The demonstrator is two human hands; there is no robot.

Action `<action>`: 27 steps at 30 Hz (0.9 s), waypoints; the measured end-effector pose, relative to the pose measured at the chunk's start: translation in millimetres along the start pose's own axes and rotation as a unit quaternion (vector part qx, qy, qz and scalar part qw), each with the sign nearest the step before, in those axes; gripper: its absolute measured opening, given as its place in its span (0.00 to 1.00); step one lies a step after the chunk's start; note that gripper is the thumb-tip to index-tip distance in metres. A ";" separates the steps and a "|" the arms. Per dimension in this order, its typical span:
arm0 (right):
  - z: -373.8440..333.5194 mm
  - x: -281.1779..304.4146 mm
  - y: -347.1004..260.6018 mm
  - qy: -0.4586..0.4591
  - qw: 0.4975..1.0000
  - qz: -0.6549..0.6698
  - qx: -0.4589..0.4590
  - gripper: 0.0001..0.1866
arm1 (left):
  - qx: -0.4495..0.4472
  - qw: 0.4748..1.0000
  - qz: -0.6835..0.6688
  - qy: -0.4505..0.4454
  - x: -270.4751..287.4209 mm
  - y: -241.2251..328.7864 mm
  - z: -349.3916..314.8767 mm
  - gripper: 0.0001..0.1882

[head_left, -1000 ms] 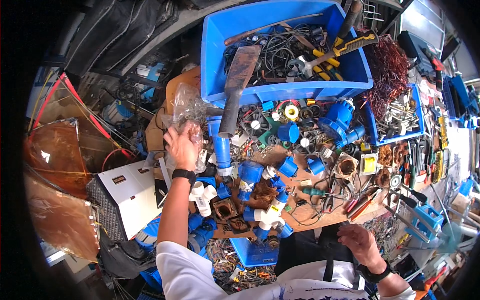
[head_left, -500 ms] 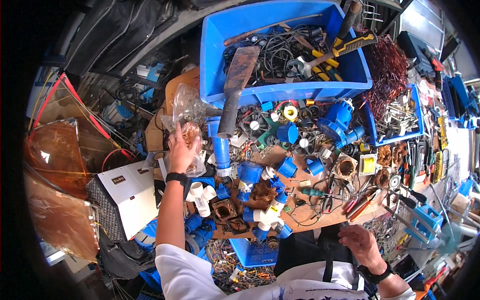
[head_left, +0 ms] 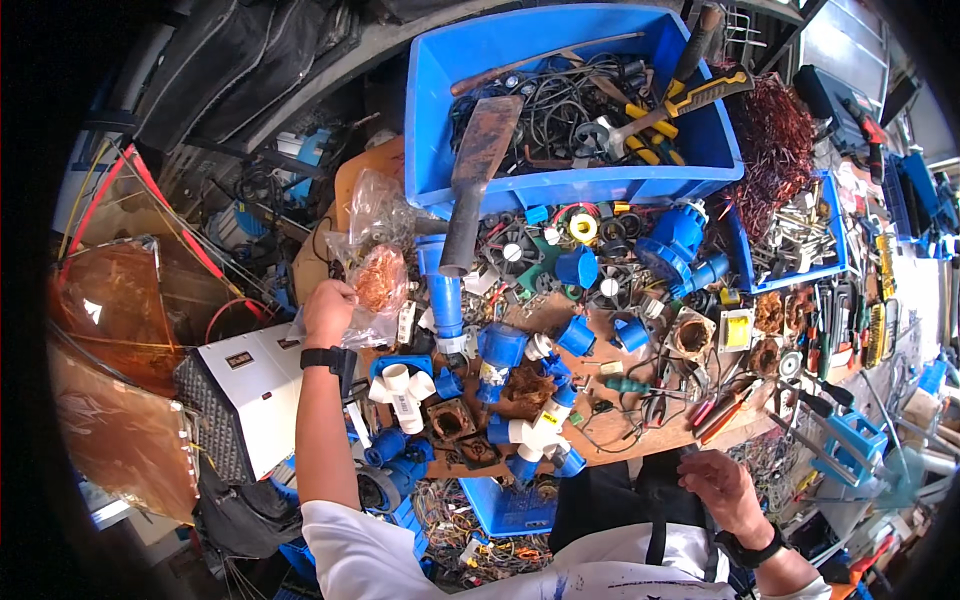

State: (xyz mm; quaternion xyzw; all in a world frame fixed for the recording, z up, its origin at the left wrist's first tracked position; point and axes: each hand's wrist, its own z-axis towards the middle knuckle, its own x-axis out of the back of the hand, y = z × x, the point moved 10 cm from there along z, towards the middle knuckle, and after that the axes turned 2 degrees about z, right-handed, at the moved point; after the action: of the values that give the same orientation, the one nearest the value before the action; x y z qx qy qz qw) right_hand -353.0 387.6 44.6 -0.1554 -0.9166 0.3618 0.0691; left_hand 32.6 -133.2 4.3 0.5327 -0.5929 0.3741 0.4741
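Our left hand (head_left: pixel 328 314): fingers at clear bag (head_left: pixel 372 328) of copper-coloured wire (head_left: pixel 380 280), clamping unclear | our right hand (head_left: pixel 722 490): fingers loosely apart

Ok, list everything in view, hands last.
large bin: one, blue, top centre
cables: many, black, inside bin
bladed tool: one, brown, at bin front
wire tangle: one, dark red, right of bin
small tray: one, blue, below tangle
wire bundle: one, copper, left of centre
plastic bag: count unclear, clear, around bundle
box: one, white and black, left
sheets: two, orange-brown, far left
fittings: several, blue and white, centre
tools: several, mixed, right
small parts: uncountable, mixed, centre
left hand: one, bare, at bag
right hand: one, bare, lower right
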 end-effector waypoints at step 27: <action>1.9 -6.0 1.0 -0.007 1.000 -0.013 0.005 0.14 | -0.085 0.979 0.006 0.183 23.2 41.7 -3.5 0.09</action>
State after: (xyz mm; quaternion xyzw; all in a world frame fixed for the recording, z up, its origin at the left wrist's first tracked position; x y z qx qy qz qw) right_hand -347.6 385.1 42.5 -0.1410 -0.9172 0.3662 0.0684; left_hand -7.5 -130.0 30.1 0.4095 -0.5292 0.4161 0.6157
